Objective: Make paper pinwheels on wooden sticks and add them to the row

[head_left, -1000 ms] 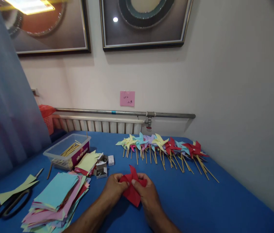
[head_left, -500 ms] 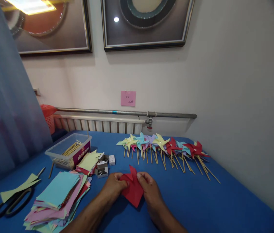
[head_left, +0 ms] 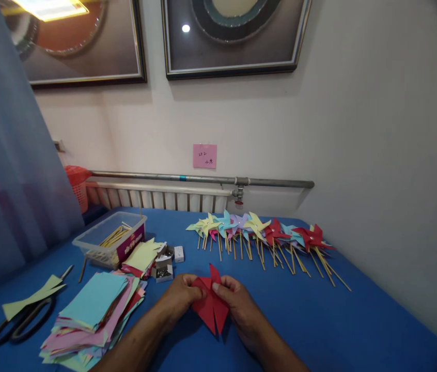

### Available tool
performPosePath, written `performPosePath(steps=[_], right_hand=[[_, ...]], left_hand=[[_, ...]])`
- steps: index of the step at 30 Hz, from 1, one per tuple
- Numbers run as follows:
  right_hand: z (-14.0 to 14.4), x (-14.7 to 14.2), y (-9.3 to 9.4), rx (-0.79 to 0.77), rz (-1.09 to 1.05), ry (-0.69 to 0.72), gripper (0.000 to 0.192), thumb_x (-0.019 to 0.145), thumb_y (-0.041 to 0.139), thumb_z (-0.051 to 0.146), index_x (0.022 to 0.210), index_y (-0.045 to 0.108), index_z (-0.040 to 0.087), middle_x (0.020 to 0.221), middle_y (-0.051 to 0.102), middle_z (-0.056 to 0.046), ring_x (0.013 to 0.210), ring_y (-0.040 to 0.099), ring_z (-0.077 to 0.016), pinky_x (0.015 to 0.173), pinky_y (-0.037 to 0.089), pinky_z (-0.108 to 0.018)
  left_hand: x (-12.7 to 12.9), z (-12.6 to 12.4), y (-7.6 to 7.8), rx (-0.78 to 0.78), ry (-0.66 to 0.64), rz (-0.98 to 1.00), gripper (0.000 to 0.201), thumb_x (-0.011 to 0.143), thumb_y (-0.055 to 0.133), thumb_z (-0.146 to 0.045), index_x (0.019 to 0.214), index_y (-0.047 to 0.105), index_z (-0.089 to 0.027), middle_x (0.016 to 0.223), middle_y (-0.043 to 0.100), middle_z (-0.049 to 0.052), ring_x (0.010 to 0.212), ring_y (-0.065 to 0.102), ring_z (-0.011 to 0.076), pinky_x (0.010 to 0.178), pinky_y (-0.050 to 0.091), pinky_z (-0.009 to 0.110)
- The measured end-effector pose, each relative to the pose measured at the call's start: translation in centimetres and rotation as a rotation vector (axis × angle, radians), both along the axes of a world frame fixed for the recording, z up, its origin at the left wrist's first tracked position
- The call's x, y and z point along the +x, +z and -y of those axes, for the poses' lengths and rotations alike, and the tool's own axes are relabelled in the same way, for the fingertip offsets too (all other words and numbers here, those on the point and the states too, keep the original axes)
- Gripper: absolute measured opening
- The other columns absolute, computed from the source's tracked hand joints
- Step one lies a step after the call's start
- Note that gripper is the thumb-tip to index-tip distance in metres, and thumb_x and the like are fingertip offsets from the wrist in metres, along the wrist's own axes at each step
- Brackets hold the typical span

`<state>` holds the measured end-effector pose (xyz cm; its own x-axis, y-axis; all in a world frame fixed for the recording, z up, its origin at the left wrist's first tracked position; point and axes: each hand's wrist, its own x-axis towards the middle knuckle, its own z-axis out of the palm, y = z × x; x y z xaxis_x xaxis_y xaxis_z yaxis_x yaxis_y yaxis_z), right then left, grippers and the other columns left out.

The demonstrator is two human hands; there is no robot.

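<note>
A red paper sheet (head_left: 205,308) with slits cut in it is held above the blue table between both hands. My left hand (head_left: 183,297) pinches its left side, thumb on top. On the right side, my right hand (head_left: 236,299) grips the paper with the thumb pressing a flap near the middle. One pointed corner stands up at the top, and a slit gapes at the lower edge. Beyond my hands lie finished paper pinwheels (head_left: 255,225) on wooden sticks. Left of my left hand are small open boxes of metal pins (head_left: 164,272).
A stack of coloured paper (head_left: 94,299) lies at the left, beside black-handled scissors (head_left: 20,323) under a pale-green paper piece (head_left: 32,297). Behind stands a clear plastic box (head_left: 106,243) of sticks, next to cut yellow and red paper (head_left: 141,258). A metal pipe (head_left: 203,179) runs along the wall.
My right thumb has moved left over the red paper, bringing a flap toward its middle. The lower slit now gapes visibly. My left hand keeps its hold.
</note>
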<state>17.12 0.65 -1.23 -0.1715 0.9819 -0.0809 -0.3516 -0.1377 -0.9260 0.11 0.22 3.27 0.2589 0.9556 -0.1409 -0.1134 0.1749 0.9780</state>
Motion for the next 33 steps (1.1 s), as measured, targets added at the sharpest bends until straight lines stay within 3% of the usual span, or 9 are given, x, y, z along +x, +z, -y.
performPosePath(steps=[9, 15, 19, 27, 33], right_hand=[[-1.5, -0.5, -2.4, 0.02, 0.104, -0.051, 0.05, 0.06, 0.092, 0.06, 0.069, 0.062, 0.02, 0.059, 0.064, 0.003, 0.053, 0.054, -0.0122, 0.056, 0.041, -0.024], [-2.1, -1.5, -3.8, 0.052, 0.148, -0.146, 0.055, 0.057, 0.09, 0.064, 0.064, 0.056, 0.022, 0.053, 0.055, 0.007, 0.047, 0.045, -0.0095, 0.049, 0.035, -0.023], [-1.3, -1.2, -2.6, 0.066, 0.162, -0.124, 0.054, 0.061, 0.091, 0.063, 0.064, 0.056, 0.022, 0.052, 0.053, 0.008, 0.047, 0.043, -0.0094, 0.05, 0.033, -0.023], [0.7, 0.7, 2.5, 0.034, 0.059, 0.075, 0.05, 0.083, 0.077, 0.068, 0.08, 0.067, 0.02, 0.072, 0.068, 0.001, 0.067, 0.06, -0.0165, 0.068, 0.043, -0.027], [0.3, 1.0, 1.9, 0.038, 0.111, 0.176, 0.045, 0.077, 0.085, 0.06, 0.077, 0.067, 0.019, 0.071, 0.067, 0.002, 0.065, 0.054, -0.0143, 0.068, 0.039, -0.028]], left_hand=[[-0.1, -0.4, -1.2, -0.014, 0.008, 0.053, 0.022, 0.055, 0.081, -0.032, 0.059, 0.067, -0.015, 0.058, 0.064, 0.001, 0.053, 0.048, 0.0109, 0.057, 0.034, 0.025], [0.1, -0.6, -1.5, -0.006, 0.045, 0.028, 0.029, 0.052, 0.082, -0.031, 0.053, 0.055, -0.019, 0.05, 0.053, -0.005, 0.047, 0.04, 0.0082, 0.053, 0.029, 0.024], [0.1, -0.5, -1.1, 0.005, 0.057, -0.039, 0.024, 0.054, 0.076, -0.028, 0.051, 0.053, -0.021, 0.048, 0.052, -0.005, 0.046, 0.039, 0.0085, 0.052, 0.027, 0.025], [-0.1, -0.2, -0.1, -0.044, 0.084, -0.071, 0.02, 0.051, 0.073, -0.03, 0.054, 0.055, -0.021, 0.05, 0.056, -0.005, 0.047, 0.042, 0.0092, 0.053, 0.028, 0.025], [-0.1, 0.0, 0.0, -0.067, 0.049, -0.063, 0.02, 0.052, 0.073, -0.03, 0.054, 0.055, -0.021, 0.05, 0.058, -0.005, 0.048, 0.044, 0.0096, 0.055, 0.031, 0.025]])
